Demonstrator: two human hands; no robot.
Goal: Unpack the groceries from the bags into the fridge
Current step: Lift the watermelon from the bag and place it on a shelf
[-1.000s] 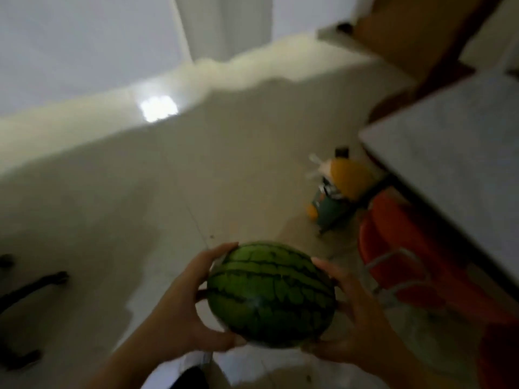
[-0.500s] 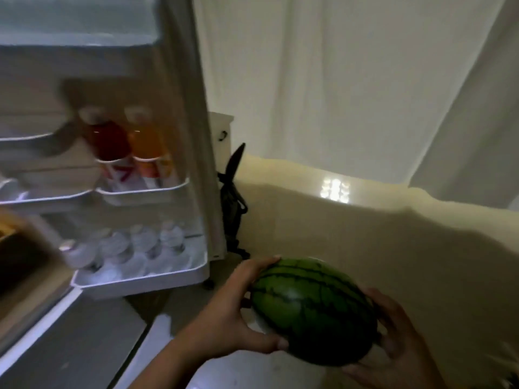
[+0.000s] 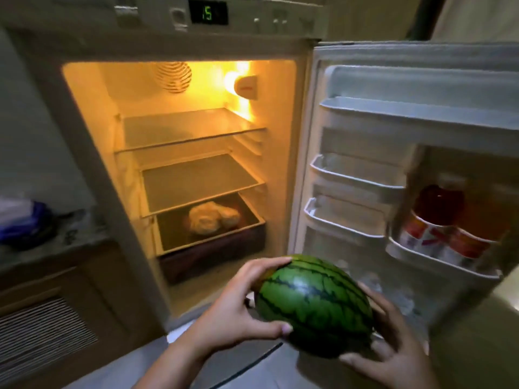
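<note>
Left hand [image 3: 236,313] and right hand [image 3: 393,343] each curl grip round watermelon [image 3: 314,301], held before open fridge [image 3: 193,153].

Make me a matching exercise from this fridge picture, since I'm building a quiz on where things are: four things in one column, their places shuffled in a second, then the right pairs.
Things:
1. watermelon
2. pale wrapped bundle
3. red and orange bottles
4. green digit display

Places:
A. in a door rack of the fridge
B. on the panel above the fridge opening
C. between the left hand and right hand
D. in the bottom drawer

Pairs: 1-C, 2-D, 3-A, 4-B
</note>
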